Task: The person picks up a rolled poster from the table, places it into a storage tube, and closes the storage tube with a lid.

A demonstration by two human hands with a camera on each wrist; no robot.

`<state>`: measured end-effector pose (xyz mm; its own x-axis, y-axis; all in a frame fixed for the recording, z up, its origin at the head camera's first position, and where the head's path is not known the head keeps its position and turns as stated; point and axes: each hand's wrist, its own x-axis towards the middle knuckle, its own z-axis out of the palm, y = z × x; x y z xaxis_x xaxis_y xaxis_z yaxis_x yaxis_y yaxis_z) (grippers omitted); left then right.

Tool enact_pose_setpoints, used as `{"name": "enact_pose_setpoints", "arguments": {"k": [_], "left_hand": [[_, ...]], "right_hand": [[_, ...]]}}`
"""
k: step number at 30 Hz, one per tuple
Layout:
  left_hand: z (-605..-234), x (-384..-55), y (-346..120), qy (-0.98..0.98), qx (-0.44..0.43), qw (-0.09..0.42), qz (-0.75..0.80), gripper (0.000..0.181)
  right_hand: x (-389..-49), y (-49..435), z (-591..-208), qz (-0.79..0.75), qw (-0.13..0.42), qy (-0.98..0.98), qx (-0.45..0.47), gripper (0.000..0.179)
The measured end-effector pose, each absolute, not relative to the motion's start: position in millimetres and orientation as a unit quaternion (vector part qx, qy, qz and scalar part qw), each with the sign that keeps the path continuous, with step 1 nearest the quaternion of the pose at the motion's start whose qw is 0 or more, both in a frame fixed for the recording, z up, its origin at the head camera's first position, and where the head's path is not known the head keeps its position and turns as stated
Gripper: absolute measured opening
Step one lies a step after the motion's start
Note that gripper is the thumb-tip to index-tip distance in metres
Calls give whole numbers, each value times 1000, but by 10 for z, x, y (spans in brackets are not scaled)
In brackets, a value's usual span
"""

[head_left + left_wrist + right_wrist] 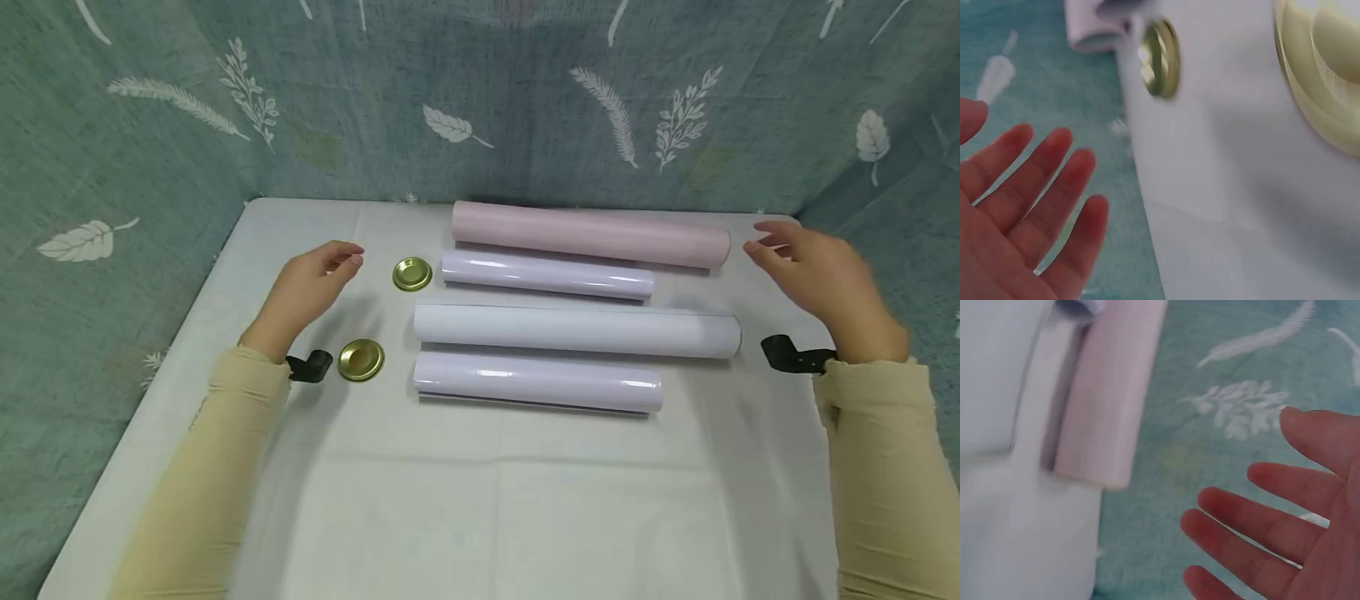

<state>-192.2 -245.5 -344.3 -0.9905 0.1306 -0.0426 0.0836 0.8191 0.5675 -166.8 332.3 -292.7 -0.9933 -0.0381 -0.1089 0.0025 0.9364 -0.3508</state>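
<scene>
My left hand [303, 287] hovers over the table's left side, its fingers relaxed and holding nothing. Nearest to it are two round gold lids, a far lid [412, 273] and a near lid [361, 360]; both also show in the left wrist view. My right hand [828, 279] is in the air off the right end of the pink roll [591, 234], fingers loosely spread and nothing in them. In front of the pink roll lie a short glossy white roll [547, 275], a longer white roll [576, 330] and another glossy white roll [537, 381], roughly parallel.
A white cloth covers the table [495, 500]. Green-blue fabric with white leaf prints [450, 125] hangs behind it and along both sides. Each wrist carries a black camera mount, the left mount [311, 367] close beside the near lid.
</scene>
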Motion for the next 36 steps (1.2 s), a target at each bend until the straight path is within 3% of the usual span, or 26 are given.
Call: {"name": "enact_pose_setpoints", "arguments": {"k": [9, 13, 21, 33, 36], "left_hand": [[-3596, -1547, -2095, 898, 106, 65, 422, 41], [-3679, -1302, -1971, 892, 141, 91, 420, 41], [-3731, -941, -1929, 903, 136, 85, 399, 40], [-3227, -1243, -1720, 825, 173, 186, 505, 28], [-3264, -1360, -1682, 816, 178, 196, 514, 26]], "right_hand": [[-1534, 2922, -2993, -305, 47, 950, -47, 61], [-1512, 2667, -3023, -335, 49, 936, -97, 52], [-1523, 2251, -3130, -399, 64, 896, -182, 40], [-1579, 2058, -3315, -489, 56, 852, -178, 40], [-1582, 2075, -3334, -510, 63, 841, -170, 40]]}}
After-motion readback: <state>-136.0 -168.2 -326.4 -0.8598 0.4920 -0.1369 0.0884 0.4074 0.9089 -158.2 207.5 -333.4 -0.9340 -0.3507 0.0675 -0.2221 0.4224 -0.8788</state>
